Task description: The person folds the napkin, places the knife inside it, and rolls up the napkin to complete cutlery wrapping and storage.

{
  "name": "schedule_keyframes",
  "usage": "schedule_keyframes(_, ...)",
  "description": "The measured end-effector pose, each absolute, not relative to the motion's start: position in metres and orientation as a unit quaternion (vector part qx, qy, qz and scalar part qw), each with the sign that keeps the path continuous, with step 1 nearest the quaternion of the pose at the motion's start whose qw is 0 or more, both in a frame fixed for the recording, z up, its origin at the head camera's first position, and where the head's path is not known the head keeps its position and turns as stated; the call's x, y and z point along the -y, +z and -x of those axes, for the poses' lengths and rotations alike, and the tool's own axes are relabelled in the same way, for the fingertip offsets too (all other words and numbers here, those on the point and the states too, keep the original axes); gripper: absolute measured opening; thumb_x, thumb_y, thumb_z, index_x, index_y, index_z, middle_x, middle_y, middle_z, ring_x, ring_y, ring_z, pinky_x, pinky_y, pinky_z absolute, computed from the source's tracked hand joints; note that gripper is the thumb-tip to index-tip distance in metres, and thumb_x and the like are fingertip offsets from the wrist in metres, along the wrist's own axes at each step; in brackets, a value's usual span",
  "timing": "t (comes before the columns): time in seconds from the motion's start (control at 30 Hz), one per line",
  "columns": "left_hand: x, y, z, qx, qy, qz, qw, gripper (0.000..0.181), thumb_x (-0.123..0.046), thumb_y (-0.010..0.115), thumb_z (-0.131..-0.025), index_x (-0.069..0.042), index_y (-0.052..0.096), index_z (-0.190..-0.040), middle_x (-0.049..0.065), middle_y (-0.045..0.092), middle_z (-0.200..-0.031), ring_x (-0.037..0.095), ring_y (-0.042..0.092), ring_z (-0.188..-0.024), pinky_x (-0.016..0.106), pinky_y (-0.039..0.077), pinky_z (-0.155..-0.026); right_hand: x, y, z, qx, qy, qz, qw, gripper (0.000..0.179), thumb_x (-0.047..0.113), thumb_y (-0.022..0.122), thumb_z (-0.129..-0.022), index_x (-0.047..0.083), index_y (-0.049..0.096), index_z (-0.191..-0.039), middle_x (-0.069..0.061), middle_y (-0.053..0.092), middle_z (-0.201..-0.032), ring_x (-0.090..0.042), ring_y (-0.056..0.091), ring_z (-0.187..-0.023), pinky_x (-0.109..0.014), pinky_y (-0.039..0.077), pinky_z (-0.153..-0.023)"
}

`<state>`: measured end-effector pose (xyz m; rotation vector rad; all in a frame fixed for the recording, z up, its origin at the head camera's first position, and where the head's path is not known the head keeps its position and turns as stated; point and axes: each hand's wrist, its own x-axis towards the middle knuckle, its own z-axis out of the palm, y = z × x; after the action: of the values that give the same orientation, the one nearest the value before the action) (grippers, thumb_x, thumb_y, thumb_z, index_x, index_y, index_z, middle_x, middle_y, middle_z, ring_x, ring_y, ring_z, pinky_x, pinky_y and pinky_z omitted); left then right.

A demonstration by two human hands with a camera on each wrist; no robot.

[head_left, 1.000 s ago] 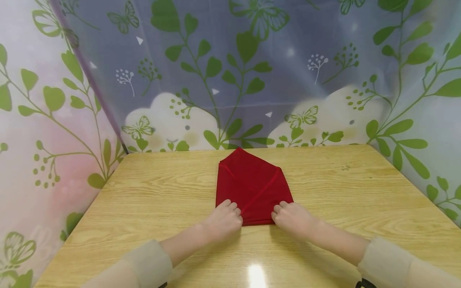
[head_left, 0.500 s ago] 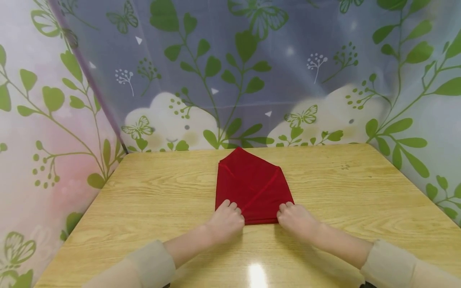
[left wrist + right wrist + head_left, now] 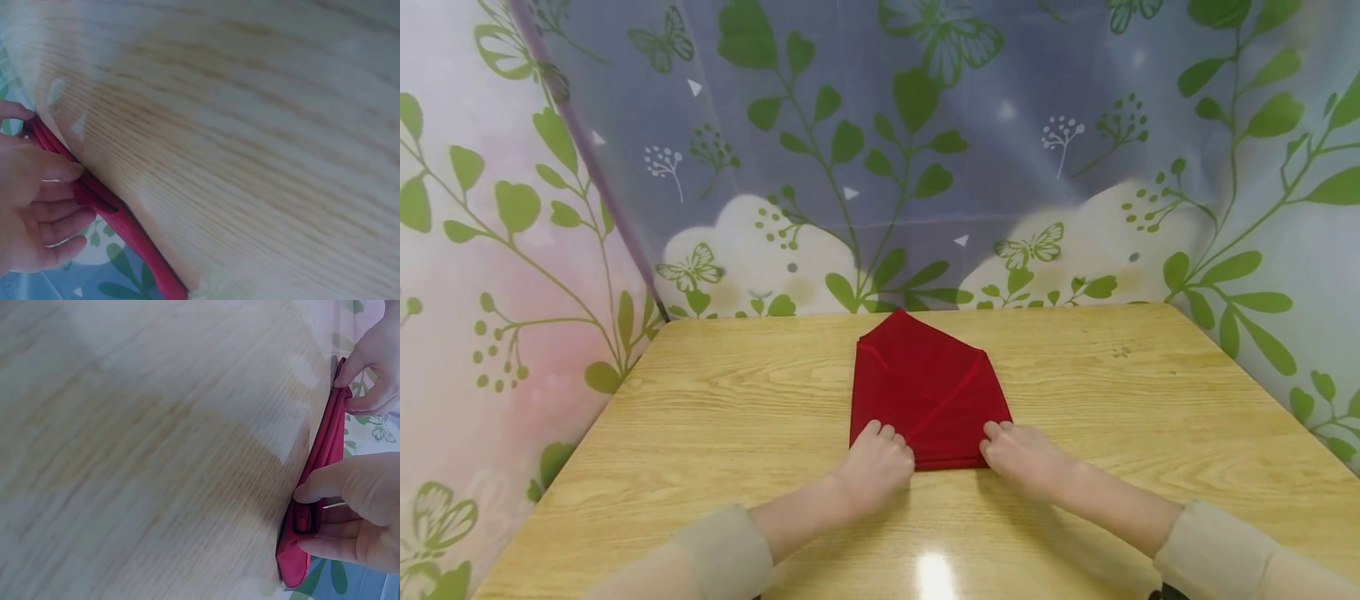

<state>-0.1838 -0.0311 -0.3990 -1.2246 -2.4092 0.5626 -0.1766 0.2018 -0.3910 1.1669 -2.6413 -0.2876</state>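
A red folded cloth point(image 3: 932, 383) lies on the table, its far end pointed and its near edge straight, with several layers showing there. At the near left corner my left hand point(image 3: 876, 467) pinches that edge; in the left wrist view its thumb lies on the layers of the red cloth point(image 3: 140, 240), fingers on the far side. My right hand point(image 3: 1026, 458) holds the near right corner. Seen from the right wrist, the right hand point(image 3: 359, 497) has thumb and fingers around the end of the fold, where the layers form a small opening. The fingertips are hidden in the head view.
The wooden table point(image 3: 715, 400) reaches back to a patterned fabric backdrop point(image 3: 820, 167) with leaves and butterflies. Similar fabric walls stand at the left and right. A bright light reflection point(image 3: 936, 575) shows on the table near the front.
Both hands have shifted slightly to the right along the cloth's near edge, the right hand now nearer its corner. The cloth keeps its shape and place.
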Motion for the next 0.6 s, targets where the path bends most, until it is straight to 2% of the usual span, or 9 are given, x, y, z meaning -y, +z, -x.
schedule_keyframes(0.2,0.0303,-0.4010,0.1875,0.852,0.199,0.443,0.197,0.027,-0.015,0.068,-0.075,-0.015,0.048,-0.056,-0.002,0.042,-0.053,0.012,0.037,-0.052,0.022,0.027,-0.053,-0.2030,-0.3946,0.1801,0.900,-0.116,-0.404,0.113,0.011,-0.003,0.071,-0.072,0.001,0.060,-0.072,-0.005,0.042,-0.068,-0.017,0.039,-0.055,-0.023,0.038,-0.047)
schedule_keyframes(0.37,0.0305,-0.4017,0.1907,0.847,0.203,0.445,0.208,0.027,-0.016,0.066,-0.076,-0.015,0.048,-0.055,-0.003,0.043,-0.052,0.012,0.038,-0.052,0.022,0.028,-0.053,-0.2040,-0.3964,0.1833,0.896,-0.111,-0.410,0.130,0.011,-0.003,0.069,-0.072,0.002,0.060,-0.070,-0.005,0.042,-0.067,-0.017,0.040,-0.054,-0.024,0.038,-0.048)
schedule_keyframes(0.6,0.0311,-0.4024,0.1918,0.847,0.193,0.449,0.208,0.026,-0.015,0.067,-0.076,-0.016,0.050,-0.056,-0.003,0.045,-0.053,0.012,0.038,-0.052,0.022,0.027,-0.053,-0.2040,-0.3950,0.1848,0.900,-0.098,-0.405,0.124,0.010,-0.002,0.066,-0.074,0.003,0.060,-0.069,-0.003,0.042,-0.066,-0.016,0.039,-0.053,-0.024,0.037,-0.046)
